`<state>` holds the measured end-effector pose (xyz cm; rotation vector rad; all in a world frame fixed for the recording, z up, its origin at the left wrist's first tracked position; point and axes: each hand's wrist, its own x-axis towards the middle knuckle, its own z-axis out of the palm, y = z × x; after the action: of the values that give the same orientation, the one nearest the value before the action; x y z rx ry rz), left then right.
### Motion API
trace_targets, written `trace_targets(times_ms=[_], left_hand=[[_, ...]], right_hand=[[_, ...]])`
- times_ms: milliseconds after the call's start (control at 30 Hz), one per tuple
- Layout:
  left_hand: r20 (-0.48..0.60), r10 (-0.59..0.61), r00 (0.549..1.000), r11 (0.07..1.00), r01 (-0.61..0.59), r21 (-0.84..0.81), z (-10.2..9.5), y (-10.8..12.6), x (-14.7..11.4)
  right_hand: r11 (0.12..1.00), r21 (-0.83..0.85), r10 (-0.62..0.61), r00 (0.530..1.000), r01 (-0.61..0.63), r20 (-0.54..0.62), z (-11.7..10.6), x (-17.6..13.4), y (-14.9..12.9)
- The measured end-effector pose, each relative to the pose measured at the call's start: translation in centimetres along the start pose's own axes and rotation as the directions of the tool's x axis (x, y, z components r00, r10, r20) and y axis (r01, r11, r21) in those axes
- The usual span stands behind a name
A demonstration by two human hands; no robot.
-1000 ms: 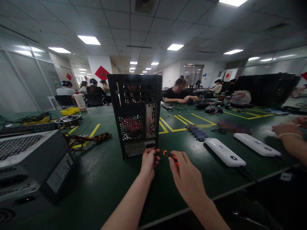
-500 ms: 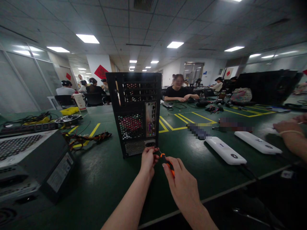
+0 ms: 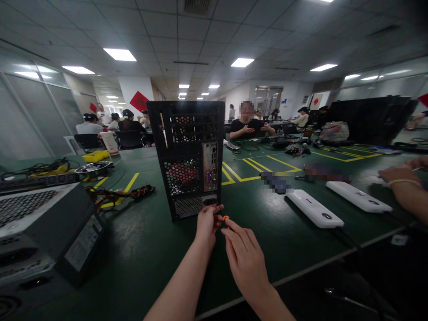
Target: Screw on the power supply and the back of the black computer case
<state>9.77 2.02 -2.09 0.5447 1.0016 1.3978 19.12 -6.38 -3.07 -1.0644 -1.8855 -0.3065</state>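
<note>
A black computer case (image 3: 192, 149) stands upright on the green table, its back panel with ports and a honeycomb grille facing me. At its lower right corner, beside the power socket, my left hand (image 3: 207, 225) has its fingers pinched together; whatever is between them is hidden. My right hand (image 3: 246, 256) is closed around a screwdriver (image 3: 225, 218), of which only an orange part of the handle shows past the fingertips. The screwdriver's shaft and tip cannot be made out behind the left fingers.
A power supply unit (image 3: 47, 232) lies at the left, with bundled cables (image 3: 127, 194) behind it. Two white power banks (image 3: 314, 208) lie to the right. Another person's hand (image 3: 401, 178) is at the right edge, and a person (image 3: 247, 127) sits across the table.
My right hand has shifted slightly left and its fingers now cover more of the screwdriver. The left hand stays at the case's corner. The person opposite has raised their hands.
</note>
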Motion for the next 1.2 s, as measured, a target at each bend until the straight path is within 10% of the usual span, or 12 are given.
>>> trace_targets(times_ms=[467,800,1067,1200], left_hand=[[-0.015,0.037,0.999,0.994,-0.035,0.104,-0.1,0.2,0.2],[-0.026,0.054,0.998,0.986,-0.049,0.159,-0.3,0.2,0.2],[-0.002,0.063,0.998,0.987,-0.062,0.151,-0.3,0.0,0.4],[0.006,0.057,0.998,0.988,-0.057,0.145,-0.2,0.2,0.2]], right_hand=[[0.922,0.281,0.26,0.964,-0.267,0.061,-0.2,0.4,0.3],[0.584,0.549,0.601,0.773,-0.598,0.204,-1.0,0.4,1.4],[0.955,0.215,0.184,0.977,-0.204,0.109,-1.0,0.8,1.7],[0.993,0.102,-0.083,0.957,0.057,0.276,-1.9,1.8,2.4]])
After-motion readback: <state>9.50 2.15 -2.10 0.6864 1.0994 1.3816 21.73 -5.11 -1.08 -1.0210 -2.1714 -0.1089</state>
